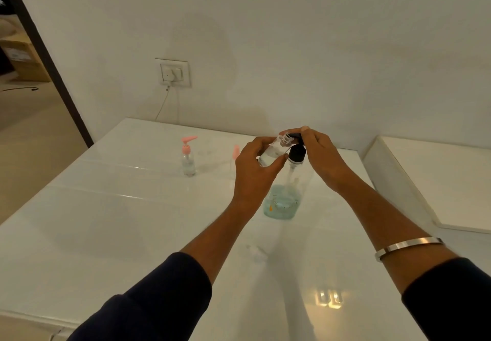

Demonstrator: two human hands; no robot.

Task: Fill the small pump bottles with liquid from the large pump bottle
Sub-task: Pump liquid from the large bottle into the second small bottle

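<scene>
The large clear pump bottle (285, 197) stands on the white table (119, 221), pale blue liquid low in it, its black pump head (296, 152) on top. My left hand (256, 168) grips a small open clear bottle (275, 150), tilted, its mouth under the black spout. My right hand (317, 152) rests over the black pump head, fingers curled on it. A second small bottle with a pink pump (188, 158) stands upright to the left. A loose pink pump (236, 152) lies behind my left hand, partly hidden.
A white wall with a socket and plugged cable (172, 73) is behind the table. A raised white surface (438, 181) sits at the right. A doorway opens at the far left. A small clear smear (256, 253) marks the table near me.
</scene>
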